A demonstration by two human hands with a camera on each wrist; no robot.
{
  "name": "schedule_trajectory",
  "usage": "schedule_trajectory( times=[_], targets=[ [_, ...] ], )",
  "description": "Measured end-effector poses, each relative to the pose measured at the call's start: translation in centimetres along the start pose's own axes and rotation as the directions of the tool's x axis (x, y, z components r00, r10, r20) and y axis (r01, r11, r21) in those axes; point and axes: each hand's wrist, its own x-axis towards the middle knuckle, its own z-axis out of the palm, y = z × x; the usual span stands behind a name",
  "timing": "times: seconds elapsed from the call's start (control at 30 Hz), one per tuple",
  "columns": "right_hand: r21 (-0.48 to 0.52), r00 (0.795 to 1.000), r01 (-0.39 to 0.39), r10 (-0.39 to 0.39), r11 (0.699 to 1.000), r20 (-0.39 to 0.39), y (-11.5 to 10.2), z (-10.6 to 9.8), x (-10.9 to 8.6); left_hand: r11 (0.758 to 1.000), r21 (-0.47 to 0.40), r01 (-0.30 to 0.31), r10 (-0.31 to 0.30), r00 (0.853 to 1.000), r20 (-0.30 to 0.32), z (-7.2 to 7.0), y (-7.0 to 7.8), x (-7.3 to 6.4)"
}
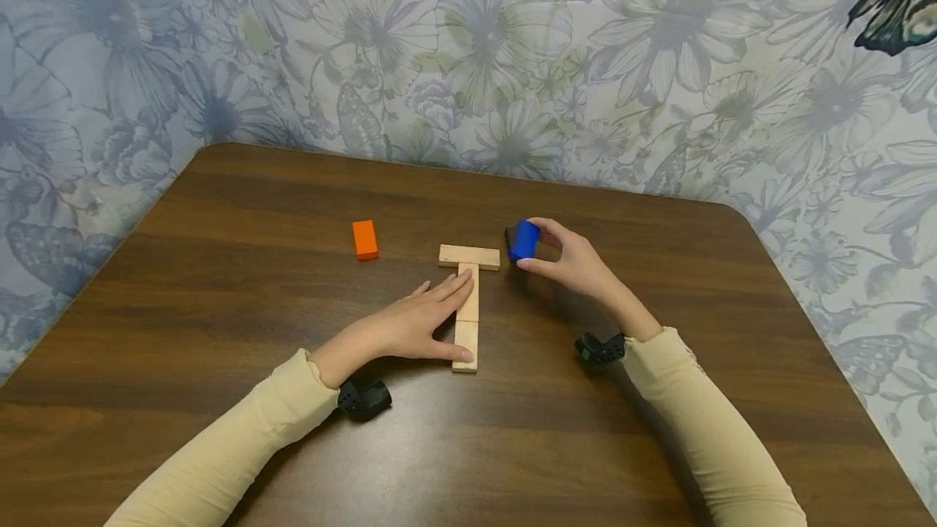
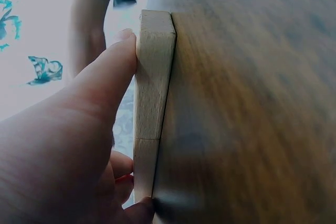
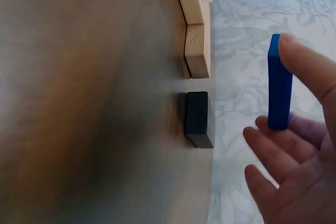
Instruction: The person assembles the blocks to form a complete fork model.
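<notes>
the blue block [image 1: 524, 240] is pinched by the right hand [image 1: 574, 260] above the black block [image 3: 197, 116], just right of the wooden crosspiece [image 1: 469, 257], its long axis roughly across the crosspiece's; stem blocks [image 1: 468, 299] below the crosspiece are touched by the straight-fingered left hand [image 1: 413, 324].

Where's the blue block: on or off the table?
Off: the right wrist view shows the right hand holding the blue block clear of the table.
</notes>
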Motion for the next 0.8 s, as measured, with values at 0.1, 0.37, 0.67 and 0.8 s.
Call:
schedule_trajectory(
  times=[0.1, 0.37, 0.67, 0.8],
  targets=[
    [0.02, 0.999, 0.019, -0.019, 1.0, 0.033, 0.0, 0.4, 2.0, 1.0, -0.003, -0.003, 0.003, 1.0, 0.008, 0.1, 0.0, 0.0],
    [0.046, 0.992, -0.029, 0.023, 0.999, 0.123, 0.8, 1.1, 5.2, 1.0, 0.003, 0.002, -0.002, 1.0, 0.015, 0.3, 0.1, -0.2],
    [-0.014, 0.987, -0.017, 0.019, 1.0, 0.161, 1.4, 1.9, 6.3, 1.0, 0.003, 0.005, -0.005, 1.0, 0.016, 0.1, 0.0, -0.5],
    [-0.024, 0.987, -0.014, 0.018, 1.0, 0.163, 1.4, 2.1, 6.5, 1.0, 0.007, 0.007, -0.007, 1.0, 0.017, -0.1, 0.1, -0.7]
  ],
)
